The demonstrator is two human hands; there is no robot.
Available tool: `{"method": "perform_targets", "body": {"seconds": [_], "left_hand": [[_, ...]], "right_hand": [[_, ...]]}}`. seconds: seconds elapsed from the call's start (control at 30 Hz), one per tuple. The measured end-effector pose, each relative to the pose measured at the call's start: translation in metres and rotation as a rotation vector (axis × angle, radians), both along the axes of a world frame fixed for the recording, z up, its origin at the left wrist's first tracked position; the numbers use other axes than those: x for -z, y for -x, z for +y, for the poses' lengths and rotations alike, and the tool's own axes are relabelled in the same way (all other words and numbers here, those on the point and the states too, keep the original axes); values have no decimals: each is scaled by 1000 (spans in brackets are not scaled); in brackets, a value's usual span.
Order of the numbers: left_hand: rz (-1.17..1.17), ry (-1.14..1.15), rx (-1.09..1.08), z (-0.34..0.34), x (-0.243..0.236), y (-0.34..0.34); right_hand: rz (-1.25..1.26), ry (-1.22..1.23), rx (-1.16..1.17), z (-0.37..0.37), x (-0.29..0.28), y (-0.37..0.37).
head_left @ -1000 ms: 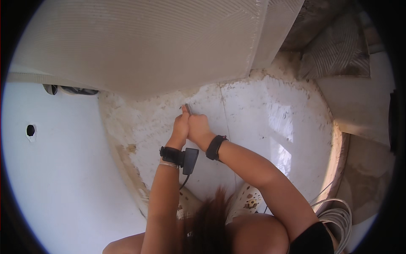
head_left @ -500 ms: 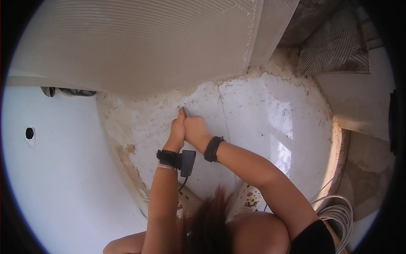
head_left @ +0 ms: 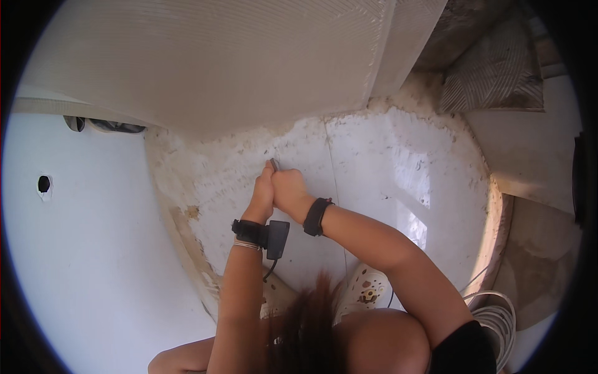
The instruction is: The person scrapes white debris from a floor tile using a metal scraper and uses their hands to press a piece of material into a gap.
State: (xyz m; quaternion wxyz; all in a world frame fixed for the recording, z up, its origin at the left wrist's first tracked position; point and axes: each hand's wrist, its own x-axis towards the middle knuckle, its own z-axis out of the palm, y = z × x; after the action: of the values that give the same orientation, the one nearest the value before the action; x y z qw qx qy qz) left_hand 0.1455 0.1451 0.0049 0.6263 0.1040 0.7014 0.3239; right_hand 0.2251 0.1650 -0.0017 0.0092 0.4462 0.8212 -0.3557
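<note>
My left hand [head_left: 262,190] and my right hand [head_left: 289,189] are pressed together over the white floor [head_left: 367,187], both closed. Out of their far end sticks a small narrow grey tool [head_left: 274,164]; its rest is hidden in the fingers, so its exact kind does not show. The fingers of the left hand lie along its left side, while the right fist wraps round it from the right. Beyond its tip the floor carries dark specks and smears of beige residue [head_left: 274,132].
A large panel with combed beige mortar [head_left: 249,68] rises at the far side. On the left stands a white wall [head_left: 93,249] with a round hole. Coiled pale cable [head_left: 498,318] lies at the lower right. My patterned clog [head_left: 367,290] stands behind the hands.
The view has tilted a little, so the panel sits slightly higher and the floor slightly further right. My hands keep the same grip, close together, with only a very small shift.
</note>
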Motion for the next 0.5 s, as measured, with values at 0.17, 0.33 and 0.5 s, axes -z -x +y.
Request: {"method": "perform_targets", "body": {"seconds": [0.17,0.33,0.5], "left_hand": [[-13,34,62,-8,-8,-9],[78,28,73,-24,9,-12],[30,0,17,3,-1,-3]], "right_hand": [[-88,66,-16,-12,2,-3],[-85,-44,67,-27,7,-10],[23,-10,52,1,7,0]]}}
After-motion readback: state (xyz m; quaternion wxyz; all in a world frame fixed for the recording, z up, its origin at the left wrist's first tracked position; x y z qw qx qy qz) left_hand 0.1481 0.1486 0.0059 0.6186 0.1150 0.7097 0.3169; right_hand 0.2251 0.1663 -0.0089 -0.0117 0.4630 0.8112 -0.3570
